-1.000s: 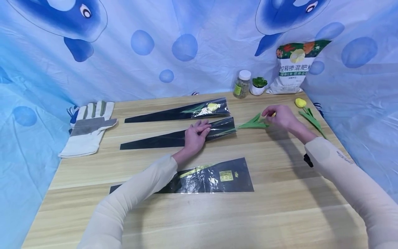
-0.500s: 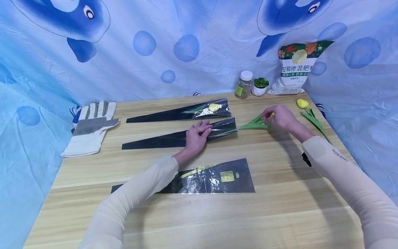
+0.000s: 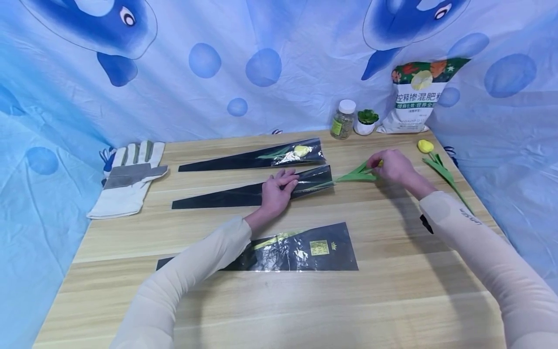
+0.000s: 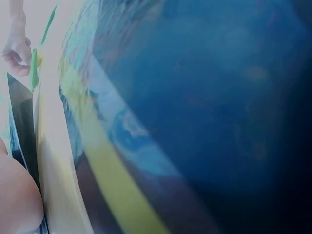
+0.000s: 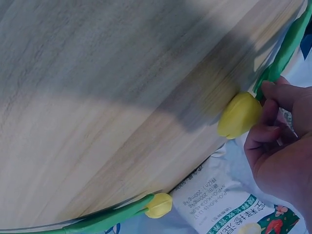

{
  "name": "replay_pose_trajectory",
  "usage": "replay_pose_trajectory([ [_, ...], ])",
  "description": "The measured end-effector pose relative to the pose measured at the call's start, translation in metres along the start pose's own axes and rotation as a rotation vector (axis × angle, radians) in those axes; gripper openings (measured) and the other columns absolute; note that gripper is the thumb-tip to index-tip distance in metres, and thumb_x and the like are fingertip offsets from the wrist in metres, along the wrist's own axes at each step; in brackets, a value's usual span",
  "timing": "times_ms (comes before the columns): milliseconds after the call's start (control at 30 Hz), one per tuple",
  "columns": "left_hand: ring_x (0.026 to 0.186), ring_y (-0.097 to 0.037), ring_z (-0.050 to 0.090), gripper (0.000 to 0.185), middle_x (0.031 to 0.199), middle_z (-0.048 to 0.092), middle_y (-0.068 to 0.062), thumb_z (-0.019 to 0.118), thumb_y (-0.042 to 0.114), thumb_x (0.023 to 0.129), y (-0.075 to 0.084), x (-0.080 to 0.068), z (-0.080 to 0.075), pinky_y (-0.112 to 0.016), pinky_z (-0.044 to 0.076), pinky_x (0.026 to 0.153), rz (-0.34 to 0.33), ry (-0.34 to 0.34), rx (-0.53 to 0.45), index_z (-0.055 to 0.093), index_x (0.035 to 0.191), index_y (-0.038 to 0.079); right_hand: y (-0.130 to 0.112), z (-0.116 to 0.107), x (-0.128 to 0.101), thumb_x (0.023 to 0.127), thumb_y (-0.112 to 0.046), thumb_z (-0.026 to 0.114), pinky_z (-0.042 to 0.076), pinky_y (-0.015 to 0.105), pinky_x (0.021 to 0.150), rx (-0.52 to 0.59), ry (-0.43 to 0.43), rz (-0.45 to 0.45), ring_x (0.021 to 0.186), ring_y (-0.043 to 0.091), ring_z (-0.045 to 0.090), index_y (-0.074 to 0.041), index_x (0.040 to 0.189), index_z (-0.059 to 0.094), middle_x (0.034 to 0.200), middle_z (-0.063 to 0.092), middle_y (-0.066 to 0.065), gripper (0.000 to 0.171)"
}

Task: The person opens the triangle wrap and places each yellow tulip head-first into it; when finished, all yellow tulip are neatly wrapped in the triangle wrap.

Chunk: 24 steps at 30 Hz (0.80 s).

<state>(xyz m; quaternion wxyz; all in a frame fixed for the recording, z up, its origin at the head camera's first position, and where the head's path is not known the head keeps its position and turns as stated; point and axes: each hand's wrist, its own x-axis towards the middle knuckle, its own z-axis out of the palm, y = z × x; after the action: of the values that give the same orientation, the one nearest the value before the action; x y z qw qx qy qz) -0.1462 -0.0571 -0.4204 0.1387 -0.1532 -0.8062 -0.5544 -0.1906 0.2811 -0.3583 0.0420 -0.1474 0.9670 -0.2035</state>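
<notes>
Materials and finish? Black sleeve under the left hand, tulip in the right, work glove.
Tulip: likely artificial, low sheen; smooth, evenly coloured bloom. Foam, latex or fabric: can't tell.
Black sleeve: probably thin plastic film, glossy; bright highlights, and the tulip's stem shows through a clear face.
Work glove: looks like matte off-white cloth, no shine; grey patches could be leather or fabric.

I read gold "JUST FOR YOU" on the wide glossy black plastic sleeve, "控释掺混肥" on the white-green plastic bag.

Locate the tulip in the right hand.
In the head view, right of centre, the tulip runs from the right hand to the wide end of the middle black sleeve.
</notes>
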Motion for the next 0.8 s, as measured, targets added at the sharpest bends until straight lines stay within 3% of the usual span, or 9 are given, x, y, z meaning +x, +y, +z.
replay_pose_trajectory([
  [533,0.132,-0.043,0.048,0.016,0.123,0.066,-0.017,0.072,0.0,0.09,0.0,-0.001,0.001,-0.058,0.017,0.117,-0.005,0.0,-0.006,0.076,0.105,-0.001,-0.005,0.001,-0.002,0.086,0.007,0.067,0.049,0.058,0.087,-0.045,0.023,-0.006,0.102,0.042,0.063,-0.002,0.1,0.074,0.104,0.071,0.021,0.018],
  [800,0.132,-0.044,0.047,0.016,0.124,0.066,-0.018,0.072,0.0,0.09,0.002,-0.001,0.001,-0.059,0.016,0.117,0.002,-0.01,-0.002,0.075,0.106,-0.002,-0.017,0.0,-0.005,0.086,0.005,0.068,0.052,0.058,0.08,-0.082,0.047,-0.05,0.098,0.042,0.065,-0.004,0.098,0.075,0.103,0.072,0.019,0.017],
])
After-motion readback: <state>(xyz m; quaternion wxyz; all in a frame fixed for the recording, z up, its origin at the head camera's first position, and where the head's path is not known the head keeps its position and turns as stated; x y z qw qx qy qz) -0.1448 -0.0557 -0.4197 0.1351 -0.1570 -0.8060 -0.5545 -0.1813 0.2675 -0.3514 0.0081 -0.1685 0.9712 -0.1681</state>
